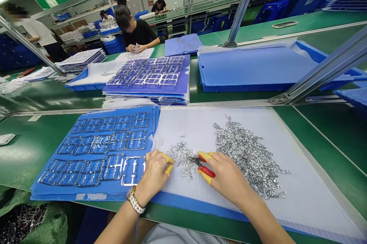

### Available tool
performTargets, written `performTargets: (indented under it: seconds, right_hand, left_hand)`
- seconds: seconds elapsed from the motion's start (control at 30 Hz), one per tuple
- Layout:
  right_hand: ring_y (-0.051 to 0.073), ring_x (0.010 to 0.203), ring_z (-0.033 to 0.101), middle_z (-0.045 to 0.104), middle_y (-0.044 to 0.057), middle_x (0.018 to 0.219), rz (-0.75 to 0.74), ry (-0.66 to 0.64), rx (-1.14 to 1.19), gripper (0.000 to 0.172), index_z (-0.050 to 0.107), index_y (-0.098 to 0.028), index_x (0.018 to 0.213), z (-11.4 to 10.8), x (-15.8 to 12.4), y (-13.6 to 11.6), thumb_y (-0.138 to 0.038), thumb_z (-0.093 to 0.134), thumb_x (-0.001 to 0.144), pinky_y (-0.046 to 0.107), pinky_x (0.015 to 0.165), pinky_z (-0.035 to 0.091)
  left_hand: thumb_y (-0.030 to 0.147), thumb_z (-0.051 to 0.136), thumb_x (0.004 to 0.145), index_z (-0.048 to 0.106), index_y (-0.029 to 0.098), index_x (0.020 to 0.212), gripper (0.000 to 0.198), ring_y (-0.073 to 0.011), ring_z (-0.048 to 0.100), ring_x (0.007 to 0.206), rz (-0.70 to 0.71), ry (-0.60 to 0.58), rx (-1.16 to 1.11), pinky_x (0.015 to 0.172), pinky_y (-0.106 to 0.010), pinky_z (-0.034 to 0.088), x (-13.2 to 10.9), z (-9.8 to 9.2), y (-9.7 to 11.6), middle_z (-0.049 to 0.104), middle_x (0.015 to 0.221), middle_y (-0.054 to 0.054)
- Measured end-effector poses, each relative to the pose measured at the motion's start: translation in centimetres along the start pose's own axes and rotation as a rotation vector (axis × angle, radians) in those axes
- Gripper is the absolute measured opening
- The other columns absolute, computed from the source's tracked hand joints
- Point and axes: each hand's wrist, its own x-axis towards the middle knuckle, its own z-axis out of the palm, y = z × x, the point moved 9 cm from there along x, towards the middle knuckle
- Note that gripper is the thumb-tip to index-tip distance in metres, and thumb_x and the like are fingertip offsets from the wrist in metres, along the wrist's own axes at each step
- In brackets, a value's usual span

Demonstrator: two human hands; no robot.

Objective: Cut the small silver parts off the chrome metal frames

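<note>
Your right hand covers most of the red-handled pliers, so their tips are hard to make out. The metal bits are too small to show their shape. The green sack runs off the picture's bottom edge, its contents unclear.

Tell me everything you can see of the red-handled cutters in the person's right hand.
The small cutters have red handles and dark metal jaws; whether those are open is too small to tell. They lie roughly level, tips pointing left, held in the right hand by yellow-capped fingers. The tips sit among loose silver metal pieces on a white corrugated sheet.
</note>
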Motion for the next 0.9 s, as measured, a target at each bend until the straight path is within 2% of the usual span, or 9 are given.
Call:
performTargets:
  seconds: [0.13, 0.37, 0.63, 0.9]
  right_hand:
    - [0.024, 0.086, 0.061, 0.066, 0.008, 0.093, 0.028, 0.046, 0.041, 0.032, 0.057, -0.019, 0.114, -0.2, -0.8, 1.1, -0.029, 0.058, 0.084, 0.042, 0.079, 0.049]
    - [0.024, 0.091, 0.061, 0.067, 0.006, 0.098, 0.063, 0.079, 0.112, 0.033, 0.057, -0.024, 0.115, -0.4, -1.2, 1.0, -0.031, 0.057, 0.083, 0.043, 0.082, 0.049]
    - [0.024, 0.091, 0.061, 0.066, 0.006, 0.097, 0.061, 0.090, 0.129, 0.032, 0.056, -0.021, 0.115, -0.2, -1.5, 1.0, -0.030, 0.056, 0.084, 0.042, 0.081, 0.049]
    - [0.023, 0.089, 0.062, 0.066, 0.006, 0.096, 0.073, 0.107, 0.162, 0.032, 0.057, -0.023, 0.114, -0.4, -1.7, 1.1, -0.029, 0.057, 0.082, 0.040, 0.080, 0.050]
  left_hand:
    - [0.016, 0.059, 0.084, 0.064, 0.024, 0.096, 0.015, -0.0217, 0.051, 0.087, 0.075, -0.006, 0.083, 0.079, -0.040, 0.033, -0.3, 0.4, 1.1, 0.064, 0.089, -0.003]
    - [0.016, 0.062, 0.082, 0.063, 0.022, 0.087, 0.008, -0.0216, 0.050, 0.084, 0.131, -0.013, 0.167, 0.077, -0.040, 0.032, -0.7, 1.3, 3.2, 0.061, 0.085, -0.004]
    - [0.012, 0.057, 0.083, 0.063, 0.022, 0.088, 0.013, -0.0215, 0.051, 0.082, 0.129, 0.001, 0.245, 0.076, -0.040, 0.031, -0.5, 1.6, 3.1, 0.062, 0.084, -0.003]
    - [0.012, 0.051, 0.086, 0.063, 0.021, 0.088, 0.015, -0.0190, 0.053, 0.079, 0.148, 0.070, 0.200, 0.076, -0.037, 0.033, -0.9, 1.1, 2.8, 0.062, 0.080, -0.004]
